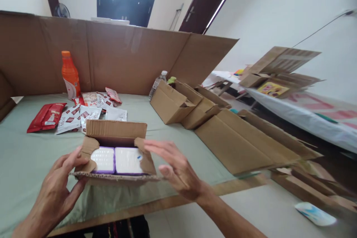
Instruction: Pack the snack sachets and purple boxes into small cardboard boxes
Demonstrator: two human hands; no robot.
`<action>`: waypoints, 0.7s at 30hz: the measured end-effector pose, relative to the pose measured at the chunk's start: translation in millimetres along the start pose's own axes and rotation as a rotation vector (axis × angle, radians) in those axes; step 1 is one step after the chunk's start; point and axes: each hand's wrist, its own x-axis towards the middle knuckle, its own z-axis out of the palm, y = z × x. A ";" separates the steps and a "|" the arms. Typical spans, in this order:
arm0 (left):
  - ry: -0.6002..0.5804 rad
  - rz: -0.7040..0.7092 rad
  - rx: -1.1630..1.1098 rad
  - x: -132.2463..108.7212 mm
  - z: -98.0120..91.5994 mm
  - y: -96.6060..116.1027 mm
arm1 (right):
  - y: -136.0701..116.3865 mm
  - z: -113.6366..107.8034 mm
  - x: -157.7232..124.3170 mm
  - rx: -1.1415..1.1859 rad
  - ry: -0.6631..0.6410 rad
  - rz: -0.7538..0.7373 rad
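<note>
A small open cardboard box (119, 128) sits near the front edge of the cloth-covered table. Inside, side by side, are two white-topped packs with purple edges, the left pack (105, 160) and the right pack (128, 160). My left hand (60, 182) grips the box's left front corner, its fingers on the folded-in side flap and its thumb at the front. With fingers stretched out, my right hand (178, 171) is at the right flap (147, 160), fingertips at its upper edge and the thumb held apart. The contents beneath the packs' tops are hidden.
Behind the box lie a red pouch (48, 117) and several white sachets (69, 119), with an orange bottle (70, 76) upright. Open cardboard boxes (173, 104) and a clear bottle (158, 83) stand on the right. A tall cardboard panel (117, 55) lines the back.
</note>
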 end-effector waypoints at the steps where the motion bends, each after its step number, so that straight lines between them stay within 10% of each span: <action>1: 0.018 -0.038 -0.001 2.1 0.7 1.6 | 6.7 -1.7 8.0 -0.009 0.057 0.021; 9: 0.069 -0.162 -0.029 7.9 12.1 16.8 | 18.5 8.1 15.1 0.205 -0.086 0.121; 16: 0.017 -0.190 0.007 6.8 22.5 10.8 | 15.4 -4.4 4.3 -0.055 0.151 0.124; 21: -0.021 -0.224 -0.019 10.0 24.7 7.2 | 31.2 -0.3 29.5 0.049 0.073 0.163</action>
